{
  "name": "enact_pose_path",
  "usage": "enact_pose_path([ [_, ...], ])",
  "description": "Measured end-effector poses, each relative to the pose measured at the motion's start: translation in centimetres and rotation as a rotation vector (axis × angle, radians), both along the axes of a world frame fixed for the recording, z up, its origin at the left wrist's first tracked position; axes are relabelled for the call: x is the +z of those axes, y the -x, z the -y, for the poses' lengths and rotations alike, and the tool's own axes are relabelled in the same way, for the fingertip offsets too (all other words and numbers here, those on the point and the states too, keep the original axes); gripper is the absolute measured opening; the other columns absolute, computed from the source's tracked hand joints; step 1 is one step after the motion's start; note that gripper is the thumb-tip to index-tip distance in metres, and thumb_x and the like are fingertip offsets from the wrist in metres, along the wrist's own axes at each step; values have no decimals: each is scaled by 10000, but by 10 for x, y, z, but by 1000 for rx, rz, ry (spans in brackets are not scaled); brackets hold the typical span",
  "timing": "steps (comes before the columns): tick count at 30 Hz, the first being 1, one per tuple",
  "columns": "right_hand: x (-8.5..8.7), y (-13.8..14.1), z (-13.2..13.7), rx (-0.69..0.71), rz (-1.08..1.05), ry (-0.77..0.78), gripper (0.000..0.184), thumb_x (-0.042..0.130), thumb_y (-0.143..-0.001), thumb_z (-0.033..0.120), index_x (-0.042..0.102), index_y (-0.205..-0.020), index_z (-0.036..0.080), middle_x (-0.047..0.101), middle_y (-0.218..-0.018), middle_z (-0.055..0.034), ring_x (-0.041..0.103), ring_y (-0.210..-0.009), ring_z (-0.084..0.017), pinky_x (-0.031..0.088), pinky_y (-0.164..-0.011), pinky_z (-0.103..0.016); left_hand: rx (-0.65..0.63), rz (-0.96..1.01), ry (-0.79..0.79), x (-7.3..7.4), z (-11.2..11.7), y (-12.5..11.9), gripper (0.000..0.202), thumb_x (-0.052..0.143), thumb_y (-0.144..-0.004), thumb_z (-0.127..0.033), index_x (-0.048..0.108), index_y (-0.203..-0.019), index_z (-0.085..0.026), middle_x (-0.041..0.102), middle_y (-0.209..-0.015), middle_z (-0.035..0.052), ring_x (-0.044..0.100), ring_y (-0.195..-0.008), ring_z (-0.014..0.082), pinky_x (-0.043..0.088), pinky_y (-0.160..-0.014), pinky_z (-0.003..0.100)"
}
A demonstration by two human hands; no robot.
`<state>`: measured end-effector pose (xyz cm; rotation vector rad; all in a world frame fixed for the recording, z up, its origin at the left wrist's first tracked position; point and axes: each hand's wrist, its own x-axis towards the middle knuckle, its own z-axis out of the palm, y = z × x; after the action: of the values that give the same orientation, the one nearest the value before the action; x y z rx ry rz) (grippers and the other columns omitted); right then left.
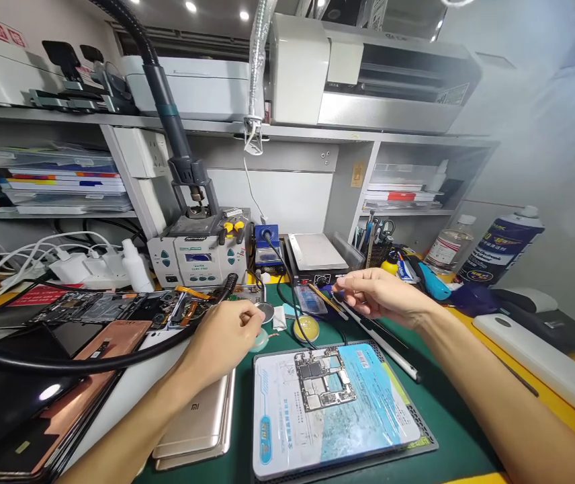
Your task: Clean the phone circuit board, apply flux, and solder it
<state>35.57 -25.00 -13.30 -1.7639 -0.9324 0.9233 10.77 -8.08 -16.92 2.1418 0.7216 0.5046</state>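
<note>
A phone circuit board lies on a pale blue-and-white printed box in front of me. My left hand is closed over the left of the mat, fingertips by a round metal lid and a pale green spool; what it holds, if anything, is hidden. Fingers pinched, my right hand hovers near the upper end of a white pen-shaped tool and a gold-coloured thin tool. Whether anything is between those fingers is unclear. An open tin of yellow paste stands between my hands.
Behind the green mat stand a hot air station and a hot plate. A thick black hose crosses the left side over phone parts. Gold phones are stacked beside the box. A spray can stands at right.
</note>
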Motion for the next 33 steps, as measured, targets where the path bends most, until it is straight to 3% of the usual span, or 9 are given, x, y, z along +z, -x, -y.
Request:
enact_pose_path([
  [4,2,-3,8,-34,66,-22,404,701,-819,561,665,-879,163,570,-670,16,421,-486,-77,271,-420,-223,14,-12,-5,-2,-2,-1,297,603,-857,-470,752,-740,-241,802,-784,38,791,-771,281,552,-681,337],
  [7,5,-12,15,-35,195,26,338,685,-846,497,645,-781,168,630,-687,-5,431,-476,-76,272,-418,-229,21,-23,-5,-4,-3,-1,358,574,-825,-545,764,-779,-245,820,-810,48,809,-831,306,561,-668,319],
  [11,9,-28,27,15,388,195,240,748,-799,341,676,-664,155,690,-687,-28,530,-530,-103,368,-474,-227,43,-45,-40,-3,-4,0,414,589,-813,-615,773,-831,-244,824,-771,49,808,-849,304,569,-660,295],
  [15,12,-34,37,97,486,381,163,748,-796,281,723,-684,165,727,-714,-29,596,-575,-132,451,-531,-236,148,-46,-121,2,-4,4,432,581,-816,-638,777,-909,-265,837,-814,26,791,-798,260,576,-697,277],
  [21,9,-22,38,241,593,670,231,795,-851,292,698,-700,147,658,-612,7,614,-544,-137,473,-519,-253,229,-26,-192,1,-5,6,442,571,-786,-673,770,-907,-297,828,-794,4,697,-523,193,570,-604,278],
  [26,7,-14,34,290,646,763,253,725,-977,331,675,-822,139,668,-731,25,620,-594,-110,536,-584,-253,235,9,-229,-3,-3,3,418,542,-785,-695,756,-846,-342,814,-747,6,706,-510,222,568,-545,310],
  [33,10,-20,37,221,758,759,301,716,-978,410,678,-850,140,666,-751,17,625,-615,-124,541,-601,-270,228,58,-207,-1,-2,3,427,555,-788,-709,753,-835,-334,810,-741,29,771,-621,265,629,-611,345],
])
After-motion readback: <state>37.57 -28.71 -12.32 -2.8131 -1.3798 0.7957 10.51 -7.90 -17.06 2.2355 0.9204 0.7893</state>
